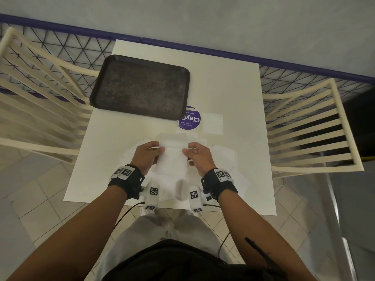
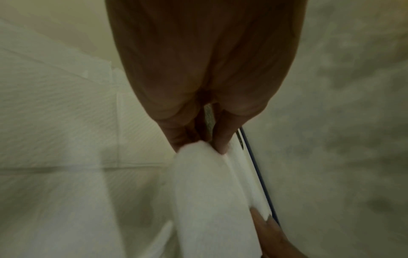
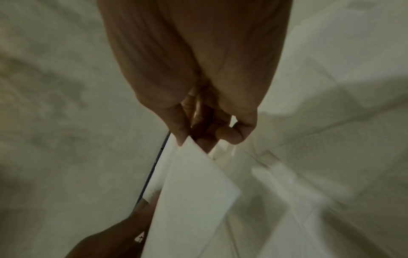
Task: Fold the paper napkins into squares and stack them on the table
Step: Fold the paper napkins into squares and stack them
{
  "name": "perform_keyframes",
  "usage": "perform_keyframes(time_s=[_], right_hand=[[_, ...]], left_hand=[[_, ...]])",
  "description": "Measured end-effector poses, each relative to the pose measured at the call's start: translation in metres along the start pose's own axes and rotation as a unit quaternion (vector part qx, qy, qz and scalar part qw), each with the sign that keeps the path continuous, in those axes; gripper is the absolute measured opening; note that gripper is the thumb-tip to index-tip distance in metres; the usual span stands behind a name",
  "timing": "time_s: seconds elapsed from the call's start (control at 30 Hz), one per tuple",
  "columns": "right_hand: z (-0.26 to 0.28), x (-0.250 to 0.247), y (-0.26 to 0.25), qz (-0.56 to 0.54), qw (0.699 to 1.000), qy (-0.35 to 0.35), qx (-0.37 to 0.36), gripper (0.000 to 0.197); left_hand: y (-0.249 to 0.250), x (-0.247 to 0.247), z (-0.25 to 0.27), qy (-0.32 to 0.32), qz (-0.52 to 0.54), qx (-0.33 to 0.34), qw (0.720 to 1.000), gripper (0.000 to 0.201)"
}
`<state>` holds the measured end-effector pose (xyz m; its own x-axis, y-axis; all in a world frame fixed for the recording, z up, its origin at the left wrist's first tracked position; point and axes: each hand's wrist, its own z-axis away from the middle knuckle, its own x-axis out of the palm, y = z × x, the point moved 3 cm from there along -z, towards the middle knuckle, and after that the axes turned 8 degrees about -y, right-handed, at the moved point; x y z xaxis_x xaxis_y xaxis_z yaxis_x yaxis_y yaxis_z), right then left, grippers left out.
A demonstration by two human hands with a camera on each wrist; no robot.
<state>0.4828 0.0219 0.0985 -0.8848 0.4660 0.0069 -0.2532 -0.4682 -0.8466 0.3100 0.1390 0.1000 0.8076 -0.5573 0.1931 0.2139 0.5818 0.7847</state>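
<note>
A white paper napkin (image 1: 172, 159) is held just above the white table (image 1: 233, 94), doubled over on itself. My left hand (image 1: 149, 154) pinches its left edge and my right hand (image 1: 195, 156) pinches its right edge. The left wrist view shows the left hand (image 2: 205, 132) with thumb and fingers closed on the napkin (image 2: 209, 200). In the right wrist view the right hand (image 3: 198, 132) pinches a corner of the napkin (image 3: 194, 192). Several unfolded napkins (image 1: 227, 159) lie spread on the table beneath. One folded square napkin (image 1: 212, 123) lies beyond, to the right.
A dark empty tray (image 1: 142, 86) sits at the table's far left, over part of a round purple sticker (image 1: 190, 121). Cream slatted chairs (image 1: 308, 128) stand on both sides. A mesh railing (image 1: 60, 49) runs behind the table.
</note>
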Motion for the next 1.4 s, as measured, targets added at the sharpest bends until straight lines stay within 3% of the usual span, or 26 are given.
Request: perform_keyframes(time_s=[0.27, 0.43, 0.57, 0.7, 0.97, 1.2, 1.3, 1.4], right_hand=[[0.000, -0.001, -0.003, -0.049, 0.999, 0.010, 0.009, 0.023], [0.002, -0.003, -0.007, -0.105, 0.994, 0.025, 0.025, 0.024], [0.005, -0.006, -0.008, -0.014, 0.999, 0.023, -0.019, 0.011], [0.001, -0.005, -0.004, 0.016, 0.999, 0.019, -0.045, 0.023], [0.000, -0.002, -0.007, 0.080, 0.995, 0.007, -0.060, 0.023], [-0.004, 0.022, -0.023, 0.290, 0.952, -0.009, -0.100, 0.021], [-0.008, 0.026, -0.024, 0.316, 0.944, -0.005, -0.091, 0.021], [-0.009, 0.018, -0.026, 0.315, 0.945, -0.009, -0.086, 0.021]], left_hand=[[0.005, 0.004, 0.002, -0.016, 0.013, 0.009, 1.000, 0.018], [0.004, 0.005, 0.001, -0.014, 0.002, 0.007, 1.000, 0.036], [0.005, 0.006, 0.002, -0.019, -0.008, 0.011, 1.000, 0.037], [0.002, 0.004, -0.002, -0.007, -0.005, 0.030, 1.000, 0.012], [-0.003, -0.004, -0.009, 0.037, -0.147, 0.056, 0.987, 0.009], [0.004, 0.005, -0.001, -0.003, -0.288, 0.126, 0.949, 0.010], [0.008, 0.006, 0.001, 0.022, -0.345, 0.155, 0.926, 0.012], [0.010, 0.004, 0.003, 0.046, -0.354, 0.168, 0.919, 0.011]])
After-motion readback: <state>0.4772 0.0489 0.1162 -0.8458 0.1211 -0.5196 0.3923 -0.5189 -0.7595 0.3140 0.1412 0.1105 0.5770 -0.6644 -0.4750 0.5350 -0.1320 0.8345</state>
